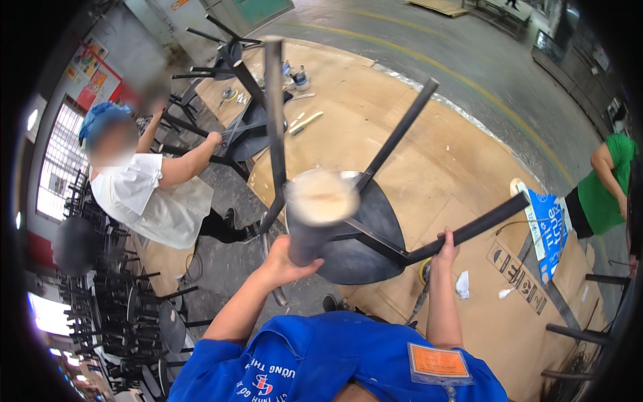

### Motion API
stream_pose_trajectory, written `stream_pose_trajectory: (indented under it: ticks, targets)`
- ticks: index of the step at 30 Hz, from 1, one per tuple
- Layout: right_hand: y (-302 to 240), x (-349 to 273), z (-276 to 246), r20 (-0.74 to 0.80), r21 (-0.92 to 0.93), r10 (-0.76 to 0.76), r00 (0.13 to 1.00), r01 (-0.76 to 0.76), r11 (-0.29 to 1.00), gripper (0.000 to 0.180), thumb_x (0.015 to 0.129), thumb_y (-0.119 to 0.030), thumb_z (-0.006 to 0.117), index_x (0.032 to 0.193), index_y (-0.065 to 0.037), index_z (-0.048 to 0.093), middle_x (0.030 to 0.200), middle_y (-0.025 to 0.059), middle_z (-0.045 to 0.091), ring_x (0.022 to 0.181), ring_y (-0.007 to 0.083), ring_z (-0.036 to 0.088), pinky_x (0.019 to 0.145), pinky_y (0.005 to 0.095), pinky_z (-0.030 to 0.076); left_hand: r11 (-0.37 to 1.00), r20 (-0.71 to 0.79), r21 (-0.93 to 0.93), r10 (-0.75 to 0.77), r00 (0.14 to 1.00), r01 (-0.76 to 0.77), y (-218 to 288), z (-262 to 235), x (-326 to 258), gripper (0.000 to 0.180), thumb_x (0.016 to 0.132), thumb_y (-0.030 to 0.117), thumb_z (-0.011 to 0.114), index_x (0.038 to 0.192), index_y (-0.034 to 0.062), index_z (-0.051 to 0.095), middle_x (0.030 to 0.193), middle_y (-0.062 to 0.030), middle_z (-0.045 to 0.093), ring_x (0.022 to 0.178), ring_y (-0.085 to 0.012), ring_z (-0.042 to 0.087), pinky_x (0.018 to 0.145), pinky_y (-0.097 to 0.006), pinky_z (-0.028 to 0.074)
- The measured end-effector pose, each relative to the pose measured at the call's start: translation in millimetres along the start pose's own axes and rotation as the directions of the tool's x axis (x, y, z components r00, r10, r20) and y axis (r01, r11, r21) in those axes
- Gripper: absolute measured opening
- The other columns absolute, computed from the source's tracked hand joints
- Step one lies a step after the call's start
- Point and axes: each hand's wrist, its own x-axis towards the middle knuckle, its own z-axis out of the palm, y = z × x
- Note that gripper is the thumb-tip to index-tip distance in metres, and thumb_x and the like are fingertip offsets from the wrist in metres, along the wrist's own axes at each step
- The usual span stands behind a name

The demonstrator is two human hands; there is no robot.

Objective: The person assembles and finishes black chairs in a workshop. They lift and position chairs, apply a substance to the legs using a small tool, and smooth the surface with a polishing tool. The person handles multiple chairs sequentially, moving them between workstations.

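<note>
A black chair or stool [378,208] with a round seat is upturned over the brown-covered work surface, its legs spread upward and outward. My left hand [284,262] is wrapped round one leg [305,242], whose pale, bare wood end points up close to me and looks blurred. My right hand [445,251] grips another black leg [479,226] that reaches out to the right. Two more legs rise on the far side. Just below my right hand, partly hidden by the wrist, lies a power tool with a yellow disc [424,271].
At left, a person in white [144,194] handles another upturned black chair [251,134]. Tins [301,79] and a pale strip [307,123] lie on the brown sheet [462,161]. A person in green [606,181] stands right, near a blue printed sheet [548,231]. Stacked black chairs [110,321] fill the left.
</note>
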Motion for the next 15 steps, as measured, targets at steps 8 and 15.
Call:
stream_pose_trajectory:
  ticks: [8, 15]
  targets:
    - [21.8, -10.4, 104.1, 0.365, -0.142, -0.166, 0.916, 0.231, 0.963, 0.022, 0.073, -0.007, 0.075, 0.083, -0.005, 0.056, 0.074, 0.0002, 0.057, 0.065, 0.0104, 0.052, 0.061, 0.025, 0.042, 0.953, -0.243, -0.3, -0.119, 0.963, 0.042, -130.2, 27.9, -86.6, 0.023, 0.072, 0.0, 0.074, 0.084, 0.0061, 0.055, 0.088, -0.0055, 0.061, 0.09, -0.0147, 0.058, 0.079, -0.03, 0.048]
    - [38.4, 6.1, 138.1, 0.582, -0.223, -0.182, 0.792, 0.371, 0.902, 0.026, 0.071, -0.01, 0.079, 0.084, -0.005, 0.057, 0.076, -0.001, 0.056, 0.069, 0.0095, 0.052, 0.065, 0.0251, 0.043, 0.977, -0.324, -0.174, -0.177, 0.929, 0.125, -196.7, 86.6, -105.6, 0.039, 0.072, 0.014, 0.077, 0.105, 0.005, 0.059, 0.101, -0.0095, 0.061, 0.099, -0.0221, 0.058, 0.088, -0.032, 0.046]
